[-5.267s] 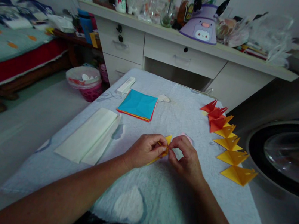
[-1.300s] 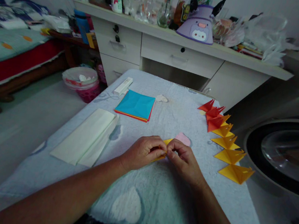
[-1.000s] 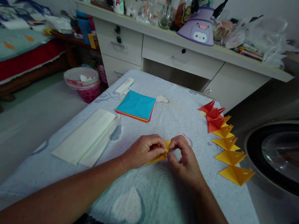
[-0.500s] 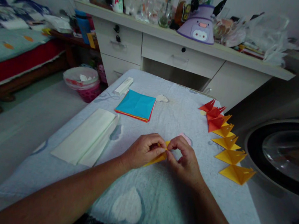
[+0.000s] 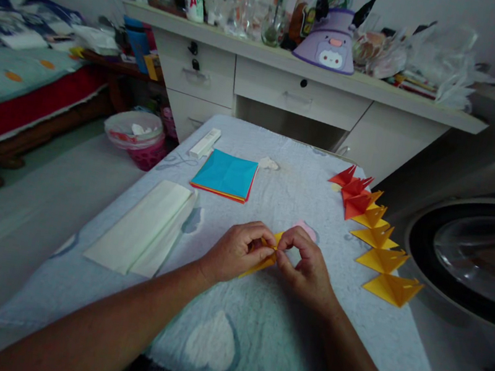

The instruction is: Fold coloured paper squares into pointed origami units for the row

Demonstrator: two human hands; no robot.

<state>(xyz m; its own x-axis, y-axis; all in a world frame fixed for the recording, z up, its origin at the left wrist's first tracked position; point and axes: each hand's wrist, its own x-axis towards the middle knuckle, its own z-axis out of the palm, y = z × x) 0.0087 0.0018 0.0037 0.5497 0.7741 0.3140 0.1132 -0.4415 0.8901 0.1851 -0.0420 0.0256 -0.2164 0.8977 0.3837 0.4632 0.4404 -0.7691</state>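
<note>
Between both hands is a small folded yellow paper (image 5: 263, 266), partly covered by the fingers. My left hand (image 5: 240, 248) pinches it from the left with thumb and forefinger. From the right, my right hand (image 5: 306, 264) pinches the same paper, its fingertips almost touching those of the left. To the right lies a curved row of folded yellow papers (image 5: 393, 289) and folded red papers (image 5: 357, 203). Farther back, left of centre, sits a stack of square sheets with a blue one on top (image 5: 225, 174).
The cloth-covered table (image 5: 221, 294) holds a folded white cloth or paper (image 5: 142, 228) at the left and a white box (image 5: 205, 143) behind it. A cabinet (image 5: 300, 90) stands beyond, a waste bin (image 5: 136, 133) at the left, a washing machine (image 5: 480, 260) at the right.
</note>
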